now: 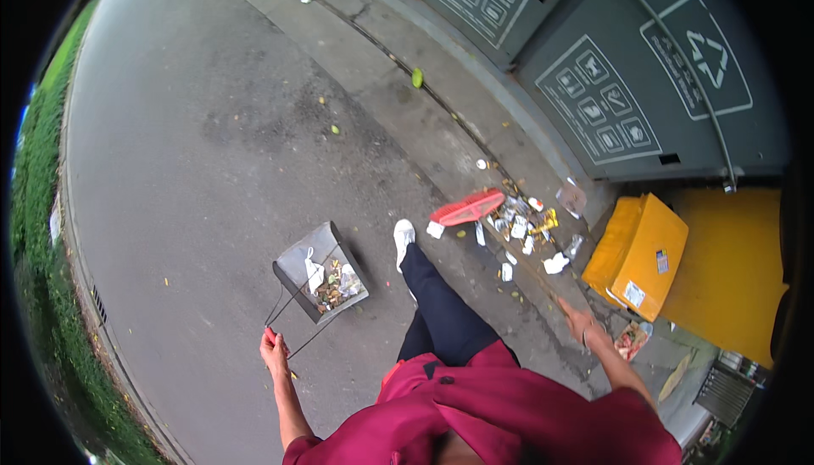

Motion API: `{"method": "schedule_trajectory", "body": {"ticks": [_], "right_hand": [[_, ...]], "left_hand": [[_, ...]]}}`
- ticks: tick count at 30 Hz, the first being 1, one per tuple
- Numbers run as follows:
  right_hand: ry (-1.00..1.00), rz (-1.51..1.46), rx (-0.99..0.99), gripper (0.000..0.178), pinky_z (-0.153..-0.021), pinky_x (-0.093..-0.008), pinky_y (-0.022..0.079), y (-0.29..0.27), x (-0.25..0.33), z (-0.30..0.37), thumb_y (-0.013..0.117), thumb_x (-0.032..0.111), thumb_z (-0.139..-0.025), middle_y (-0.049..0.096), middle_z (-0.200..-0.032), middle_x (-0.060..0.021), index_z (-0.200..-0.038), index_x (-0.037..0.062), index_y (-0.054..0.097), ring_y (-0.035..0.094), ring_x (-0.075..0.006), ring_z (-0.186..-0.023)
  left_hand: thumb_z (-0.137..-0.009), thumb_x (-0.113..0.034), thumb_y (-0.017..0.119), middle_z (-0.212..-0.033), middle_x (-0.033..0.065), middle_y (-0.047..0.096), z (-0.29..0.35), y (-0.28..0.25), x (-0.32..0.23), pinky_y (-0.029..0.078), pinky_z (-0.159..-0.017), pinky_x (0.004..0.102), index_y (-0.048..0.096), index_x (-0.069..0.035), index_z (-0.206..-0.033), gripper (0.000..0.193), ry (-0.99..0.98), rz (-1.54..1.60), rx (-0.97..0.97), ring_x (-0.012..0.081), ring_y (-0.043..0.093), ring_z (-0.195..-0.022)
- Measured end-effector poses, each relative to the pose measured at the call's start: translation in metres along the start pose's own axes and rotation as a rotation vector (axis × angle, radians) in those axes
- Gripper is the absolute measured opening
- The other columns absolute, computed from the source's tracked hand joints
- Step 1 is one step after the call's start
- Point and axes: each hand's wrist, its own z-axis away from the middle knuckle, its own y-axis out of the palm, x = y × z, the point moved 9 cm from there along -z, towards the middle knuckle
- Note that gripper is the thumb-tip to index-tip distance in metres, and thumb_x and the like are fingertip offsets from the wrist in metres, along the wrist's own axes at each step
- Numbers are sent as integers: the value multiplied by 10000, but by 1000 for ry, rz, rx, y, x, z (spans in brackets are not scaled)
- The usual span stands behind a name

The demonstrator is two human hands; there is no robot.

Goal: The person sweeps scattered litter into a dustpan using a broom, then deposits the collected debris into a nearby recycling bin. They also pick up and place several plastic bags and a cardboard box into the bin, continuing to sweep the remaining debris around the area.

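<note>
My left hand [274, 351] is closed around the red grip of a grey metal dustpan [298, 256], which hangs on thin wire-like rods to the left of my legs. A white bag or tissue [314, 272] and mixed litter [339, 285] lie in the pan. My right hand [580, 322] is wrapped round the thin handle of a broom. Its red head [468, 208] rests on the pavement ahead, touching the left side of a litter pile [519, 221] of wrappers, paper and plastic. Part of the broom handle is hard to make out against the ground.
Large grey recycling bins [585, 100] line the right side. A yellow box [640, 249] stands beside the litter pile, against a larger yellow surface [721, 270]. A metal grate [726, 390] lies at lower right. Grass [42, 236] edges the road on the left. My white shoe [404, 232] is near the broom.
</note>
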Motion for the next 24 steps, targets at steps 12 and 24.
{"method": "schedule_trajectory", "body": {"ticks": [12,24], "right_hand": [[-264,-417,-104,545,-526,-380,491,-100,255,-98,437,167,-893,593,-751,-142,-1393,294,263,581,-241,-571],[-365,-452,-102,628,-398,-349,432,-310,550,-171,550,144,-831,570,-630,-132,-1391,144,264,524,-195,-438]], "left_hand": [[-763,-133,566,-552,30,470,-228,-42,-231,379,-424,287,462,-19,-707,164,287,-366,-34,116,457,-461],[-728,-177,607,-573,132,494,-416,-92,-448,412,-501,346,490,20,-731,228,400,-410,-122,172,495,-506]]}}
